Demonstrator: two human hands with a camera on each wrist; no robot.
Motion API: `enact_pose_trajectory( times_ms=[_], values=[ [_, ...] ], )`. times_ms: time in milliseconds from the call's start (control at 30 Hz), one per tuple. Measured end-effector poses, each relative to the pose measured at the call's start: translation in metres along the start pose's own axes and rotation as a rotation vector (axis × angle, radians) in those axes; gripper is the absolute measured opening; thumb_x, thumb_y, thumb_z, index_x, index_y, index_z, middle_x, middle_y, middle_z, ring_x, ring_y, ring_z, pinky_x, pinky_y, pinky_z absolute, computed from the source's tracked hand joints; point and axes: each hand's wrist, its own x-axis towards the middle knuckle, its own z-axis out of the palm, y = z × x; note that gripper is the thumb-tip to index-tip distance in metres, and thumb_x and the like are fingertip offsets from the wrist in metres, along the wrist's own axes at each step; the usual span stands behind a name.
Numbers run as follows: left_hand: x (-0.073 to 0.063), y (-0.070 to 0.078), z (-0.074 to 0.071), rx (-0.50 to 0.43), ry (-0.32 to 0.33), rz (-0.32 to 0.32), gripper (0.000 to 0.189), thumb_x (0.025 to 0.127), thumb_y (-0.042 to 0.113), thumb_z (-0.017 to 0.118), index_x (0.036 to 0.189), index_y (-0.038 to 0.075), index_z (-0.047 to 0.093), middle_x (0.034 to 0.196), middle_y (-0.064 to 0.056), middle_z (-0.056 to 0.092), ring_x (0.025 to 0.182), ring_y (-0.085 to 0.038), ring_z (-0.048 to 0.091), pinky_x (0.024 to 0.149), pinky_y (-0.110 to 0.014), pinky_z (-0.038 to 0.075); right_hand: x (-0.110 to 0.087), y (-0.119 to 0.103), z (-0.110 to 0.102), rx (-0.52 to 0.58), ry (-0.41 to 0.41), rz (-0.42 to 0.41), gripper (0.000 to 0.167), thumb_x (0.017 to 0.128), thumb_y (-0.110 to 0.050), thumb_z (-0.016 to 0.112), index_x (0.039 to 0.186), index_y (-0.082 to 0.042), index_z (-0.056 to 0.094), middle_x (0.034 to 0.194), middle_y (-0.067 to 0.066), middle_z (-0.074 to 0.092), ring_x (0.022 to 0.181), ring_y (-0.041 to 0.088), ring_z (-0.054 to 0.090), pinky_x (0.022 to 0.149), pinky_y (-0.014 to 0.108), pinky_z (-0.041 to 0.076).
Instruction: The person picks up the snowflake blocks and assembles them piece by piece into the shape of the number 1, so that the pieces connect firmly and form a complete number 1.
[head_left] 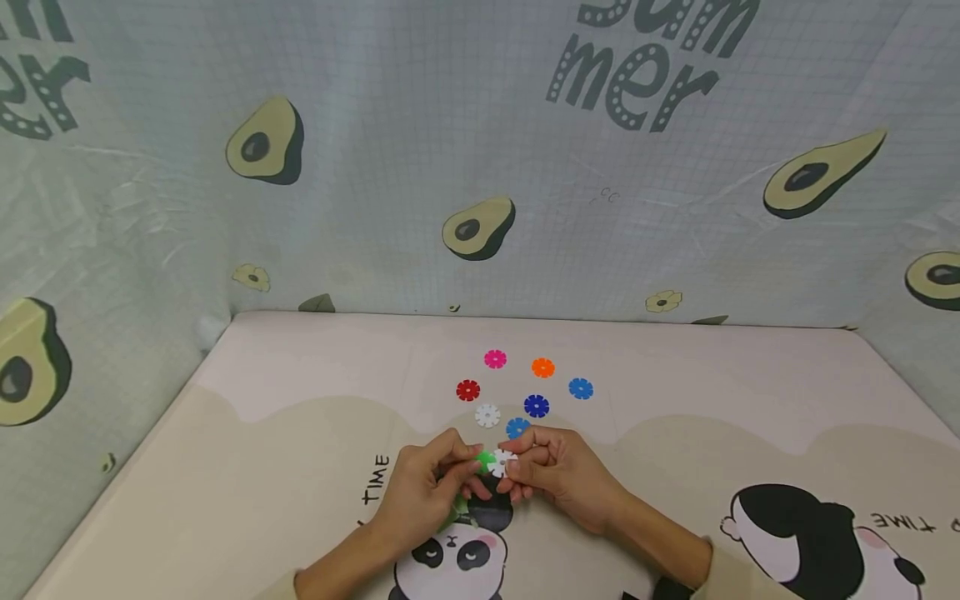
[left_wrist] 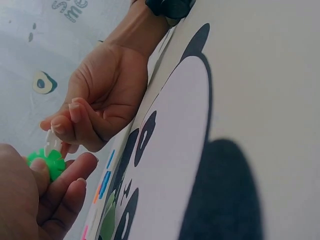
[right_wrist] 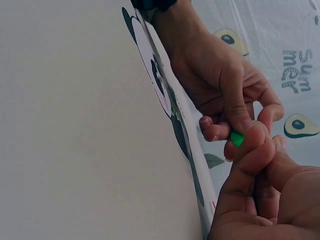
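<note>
Between thumb and fingers, my left hand (head_left: 429,487) pinches a green notched plastic disc (left_wrist: 56,164), flower-like in outline. A white notched disc (head_left: 501,463) is pinched by my right hand (head_left: 570,477). The two discs meet edge to edge above the table; whether their slots are interlocked I cannot tell. In the right wrist view, only a bit of the green disc (right_wrist: 237,138) shows, with fingers covering the rest. Just beyond the right fingertips lies a light blue disc (head_left: 517,427), and a second white disc (head_left: 487,416) lies near it.
Farther back on the table are a red disc (head_left: 468,390), a pink disc (head_left: 495,359), an orange disc (head_left: 543,367), a dark blue disc (head_left: 536,406) and another light blue disc (head_left: 581,388). Panda prints (head_left: 450,571) mark the beige tabletop. An avocado-patterned curtain (head_left: 375,208) hangs behind.
</note>
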Motion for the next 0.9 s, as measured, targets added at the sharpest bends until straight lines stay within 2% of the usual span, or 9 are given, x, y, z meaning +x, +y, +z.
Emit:
enact_pose_trajectory(
  times_ms=[200,467,600,767,900],
  values=[
    [0.0,-0.001,-0.001,-0.007,-0.008,-0.018,0.013,0.088,-0.011,0.06,0.091,0.001,0.057,0.075,-0.012,0.071,0.06,-0.016,0.068,0.051,-0.028,0.054,0.0,-0.002,0.0,-0.011,0.018,0.023,0.038,0.091,-0.008,0.065,0.116,0.016,0.05,0.085,0.009,0.071,0.072,0.012,0.066,0.07,0.024,0.055],
    [-0.001,-0.005,0.0,-0.016,0.034,-0.048,0.013,0.087,-0.01,0.062,0.094,0.001,0.058,0.08,-0.012,0.072,0.065,-0.021,0.069,0.057,-0.031,0.056,0.0,-0.007,0.0,-0.083,0.081,0.051,0.035,0.088,-0.009,0.068,0.114,0.011,0.056,0.085,0.012,0.07,0.071,0.014,0.064,0.069,0.024,0.055],
    [-0.002,-0.006,0.0,0.044,0.068,-0.055,0.012,0.086,-0.007,0.064,0.091,0.003,0.06,0.084,-0.009,0.072,0.07,-0.019,0.07,0.063,-0.029,0.056,-0.001,-0.011,-0.002,-0.136,0.096,0.074,0.036,0.088,-0.009,0.069,0.117,0.009,0.058,0.087,0.015,0.07,0.073,0.016,0.065,0.07,0.024,0.055],
    [-0.001,-0.006,-0.001,0.159,0.123,-0.095,0.01,0.086,0.003,0.069,0.089,0.012,0.065,0.092,0.003,0.072,0.074,-0.011,0.067,0.066,-0.026,0.055,0.0,-0.012,-0.006,-0.181,0.088,0.076,0.038,0.09,-0.007,0.066,0.123,0.009,0.057,0.091,0.016,0.069,0.073,0.016,0.063,0.071,0.023,0.054],
    [-0.001,-0.007,0.0,0.156,0.112,-0.1,0.011,0.085,0.008,0.071,0.093,0.014,0.067,0.095,0.004,0.07,0.077,-0.012,0.063,0.064,-0.026,0.054,0.0,-0.012,-0.007,-0.176,0.096,0.086,0.04,0.089,-0.008,0.068,0.123,0.009,0.057,0.091,0.015,0.069,0.074,0.015,0.062,0.072,0.023,0.054]
  ],
)
